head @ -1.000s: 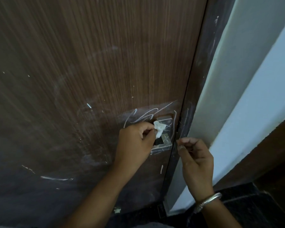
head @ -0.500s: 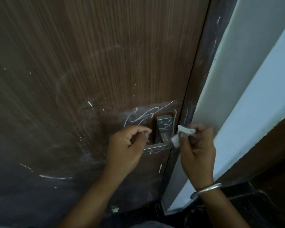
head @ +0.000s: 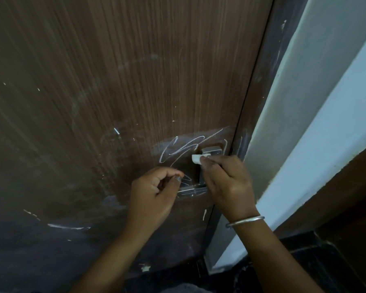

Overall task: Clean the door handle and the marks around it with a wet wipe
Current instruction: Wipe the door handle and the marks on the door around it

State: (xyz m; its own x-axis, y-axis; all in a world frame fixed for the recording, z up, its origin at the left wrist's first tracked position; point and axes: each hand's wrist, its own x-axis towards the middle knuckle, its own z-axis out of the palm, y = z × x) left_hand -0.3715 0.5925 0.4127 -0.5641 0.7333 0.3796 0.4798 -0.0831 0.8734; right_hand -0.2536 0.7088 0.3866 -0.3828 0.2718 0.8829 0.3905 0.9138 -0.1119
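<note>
My right hand (head: pixel 228 185) pinches the wet wipe (head: pixel 196 159) against the door handle (head: pixel 212 151) at the door (head: pixel 114 81) right edge, my left hand (head: pixel 154 195) curled, empty, below the white marks (head: pixel 178 151)

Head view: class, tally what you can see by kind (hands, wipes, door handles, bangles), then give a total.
Hands: 2 (left hand, right hand)
Wipe: 1
Handle: 1
Bangle: 1
Total: 5
</note>
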